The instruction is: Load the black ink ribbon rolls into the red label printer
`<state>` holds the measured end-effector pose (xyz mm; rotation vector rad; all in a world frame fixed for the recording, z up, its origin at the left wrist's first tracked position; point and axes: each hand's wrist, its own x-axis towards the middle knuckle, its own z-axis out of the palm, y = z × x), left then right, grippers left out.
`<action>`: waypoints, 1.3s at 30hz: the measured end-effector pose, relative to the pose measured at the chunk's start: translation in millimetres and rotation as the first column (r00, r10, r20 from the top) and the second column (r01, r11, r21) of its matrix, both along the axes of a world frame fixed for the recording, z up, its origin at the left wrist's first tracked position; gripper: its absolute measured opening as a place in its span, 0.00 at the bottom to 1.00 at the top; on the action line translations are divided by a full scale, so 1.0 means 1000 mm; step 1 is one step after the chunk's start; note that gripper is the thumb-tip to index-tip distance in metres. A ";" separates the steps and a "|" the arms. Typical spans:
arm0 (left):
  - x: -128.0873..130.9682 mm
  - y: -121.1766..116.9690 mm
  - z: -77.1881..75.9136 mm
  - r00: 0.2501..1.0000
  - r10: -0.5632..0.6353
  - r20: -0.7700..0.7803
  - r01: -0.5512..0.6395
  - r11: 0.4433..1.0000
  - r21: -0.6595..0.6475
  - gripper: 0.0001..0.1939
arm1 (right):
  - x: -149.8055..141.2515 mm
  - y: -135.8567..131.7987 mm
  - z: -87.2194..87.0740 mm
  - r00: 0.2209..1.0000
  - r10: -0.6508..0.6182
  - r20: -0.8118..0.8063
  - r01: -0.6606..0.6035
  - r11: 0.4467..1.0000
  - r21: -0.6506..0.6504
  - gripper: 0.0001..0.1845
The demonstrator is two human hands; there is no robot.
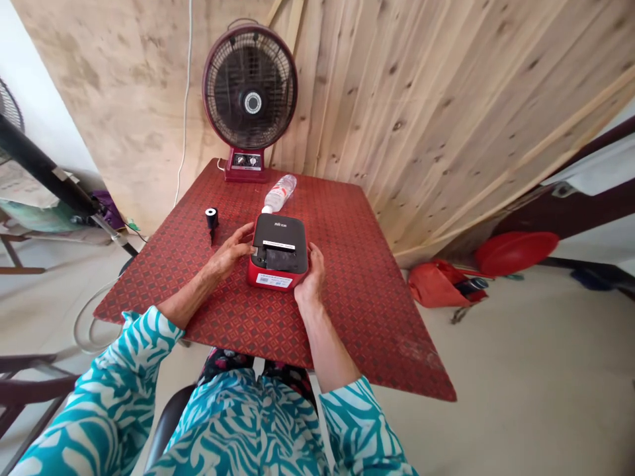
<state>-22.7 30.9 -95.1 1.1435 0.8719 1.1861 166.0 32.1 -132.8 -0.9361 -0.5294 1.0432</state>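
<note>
A black-and-red label printer [278, 251] sits in the middle of the red patterned table [357, 291], with a white barcode sticker on its front. My left hand [233, 243] grips its left side, with the fingers over the top edge near a small slot. My right hand [311, 276] clasps the right side. To the left of the printer, a small black roll with a white core [211, 218] stands on the table. Behind the printer lies a clear plastic water bottle [279, 193].
A dark red desk fan [250, 89] stands at the table's far edge against the wooden wall. A black pole [44, 162] slants in at the left. A red bag [439, 284] and a red basin [516, 252] lie on the floor to the right.
</note>
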 end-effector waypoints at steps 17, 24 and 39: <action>-0.003 -0.003 0.008 0.986 0.116 -0.119 -0.109 0.992 0.059 0.31 | -0.007 -0.006 0.004 0.998 0.012 0.067 -0.010 1.000 -0.023 0.22; 0.012 0.015 0.074 0.538 0.183 -0.823 0.284 0.879 0.382 0.11 | -0.010 -0.003 0.004 0.999 0.020 0.049 -0.020 1.000 -0.011 0.21; 0.067 0.046 0.109 -0.409 0.202 -0.890 0.479 0.878 -0.021 0.21 | -0.009 0.002 0.005 0.991 0.065 0.114 -0.064 0.998 -0.006 0.18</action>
